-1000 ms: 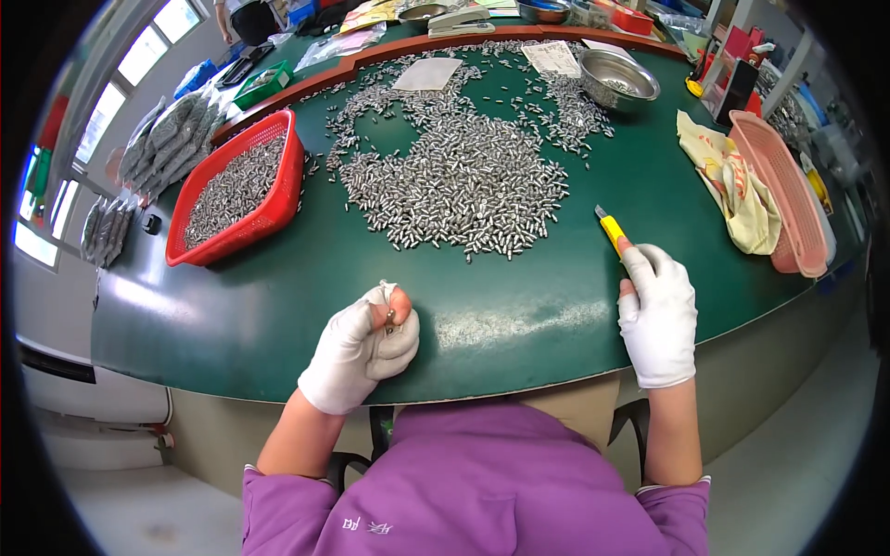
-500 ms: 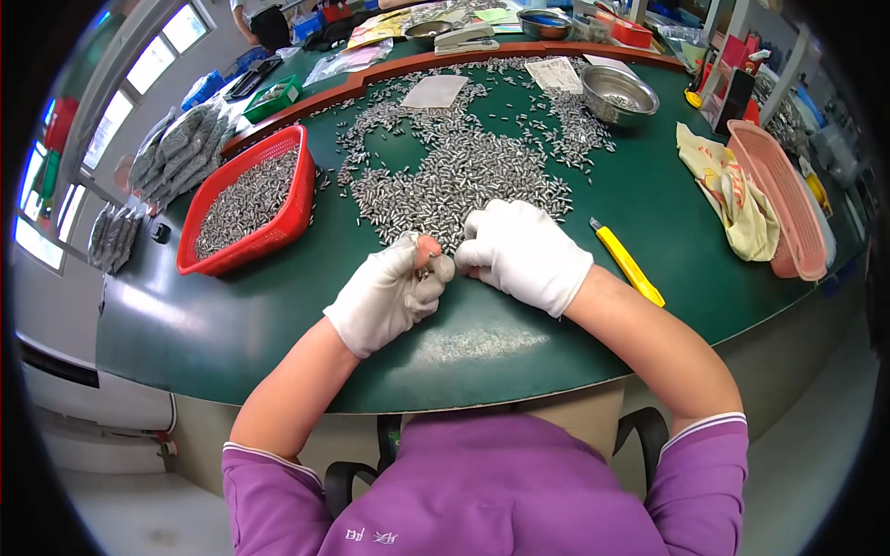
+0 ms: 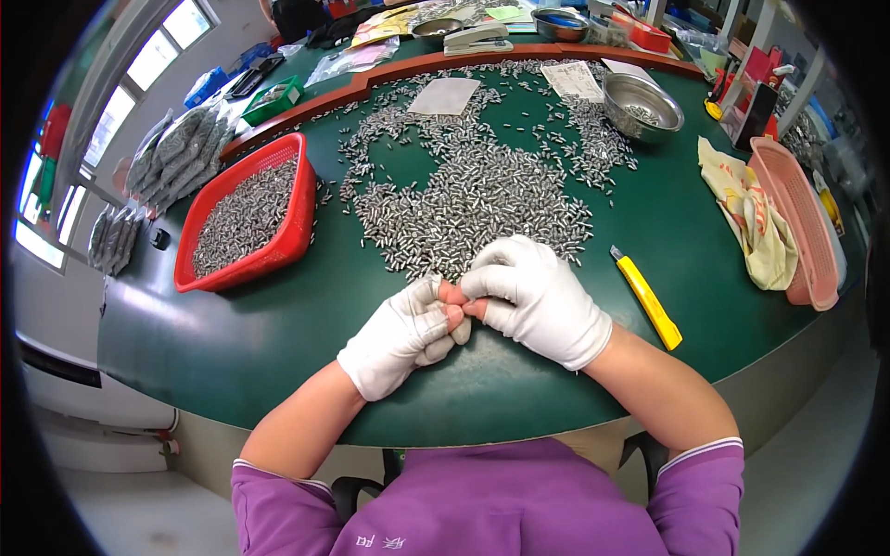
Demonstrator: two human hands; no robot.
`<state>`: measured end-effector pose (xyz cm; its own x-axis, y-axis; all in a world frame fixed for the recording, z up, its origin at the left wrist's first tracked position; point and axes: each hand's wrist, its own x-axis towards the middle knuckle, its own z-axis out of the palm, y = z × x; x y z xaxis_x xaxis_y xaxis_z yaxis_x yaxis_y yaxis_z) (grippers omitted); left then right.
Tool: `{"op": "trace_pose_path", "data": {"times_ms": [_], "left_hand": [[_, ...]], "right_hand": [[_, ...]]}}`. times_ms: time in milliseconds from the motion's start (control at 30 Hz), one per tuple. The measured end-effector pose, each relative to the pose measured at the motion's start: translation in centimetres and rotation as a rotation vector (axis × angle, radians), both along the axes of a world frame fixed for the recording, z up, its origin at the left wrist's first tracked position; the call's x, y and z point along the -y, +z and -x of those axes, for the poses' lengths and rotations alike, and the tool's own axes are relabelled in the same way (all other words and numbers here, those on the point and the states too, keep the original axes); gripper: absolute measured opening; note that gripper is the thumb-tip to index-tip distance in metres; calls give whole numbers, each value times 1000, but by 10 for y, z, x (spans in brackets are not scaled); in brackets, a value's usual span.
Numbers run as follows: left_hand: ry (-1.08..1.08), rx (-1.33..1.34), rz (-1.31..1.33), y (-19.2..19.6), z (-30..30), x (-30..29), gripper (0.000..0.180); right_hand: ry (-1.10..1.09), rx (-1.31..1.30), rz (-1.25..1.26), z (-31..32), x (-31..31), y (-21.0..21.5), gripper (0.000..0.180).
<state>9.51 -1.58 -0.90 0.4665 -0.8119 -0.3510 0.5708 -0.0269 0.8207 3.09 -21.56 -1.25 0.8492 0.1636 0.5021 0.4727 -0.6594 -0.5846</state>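
Note:
My left hand (image 3: 400, 335) wears a white glove and is curled into a fist on the green table (image 3: 232, 343). My right hand (image 3: 538, 295), also gloved, is bent over with its fingertips pressed against the left hand's bare fingertips. Whatever sits between the fingers is hidden. Both hands lie at the near edge of a big heap of small metal cylinders (image 3: 473, 199). A yellow utility knife (image 3: 647, 298) lies on the table just right of my right hand.
A red basket (image 3: 298, 208) full of the same metal pieces stands at the left. A steel bowl (image 3: 642, 100) is at the back right. A pink basket (image 3: 799, 227) and a yellow cloth (image 3: 746, 218) lie at the right. Filled bags (image 3: 171, 153) are stacked far left.
My right hand left the yellow knife on the table and crossed left to meet my left hand. Both hands now rest together at the heap's near edge.

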Motion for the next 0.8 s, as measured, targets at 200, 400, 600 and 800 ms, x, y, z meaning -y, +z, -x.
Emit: {"op": "trace_pose_path", "data": {"times_ms": [200, 400, 600, 800], "left_hand": [[54, -22, 36, -3, -1, -1, 20], [33, -23, 37, -4, 0, -3, 15], [46, -10, 51, -6, 0, -2, 15], [102, -28, 13, -1, 1, -1, 20]], "right_hand": [[-56, 58, -25, 0, 6, 3, 12], [-33, 116, 26, 3, 3, 7, 15], [-93, 123, 108, 2, 6, 5, 13], [-191, 132, 223, -1, 12, 5, 4]]}}
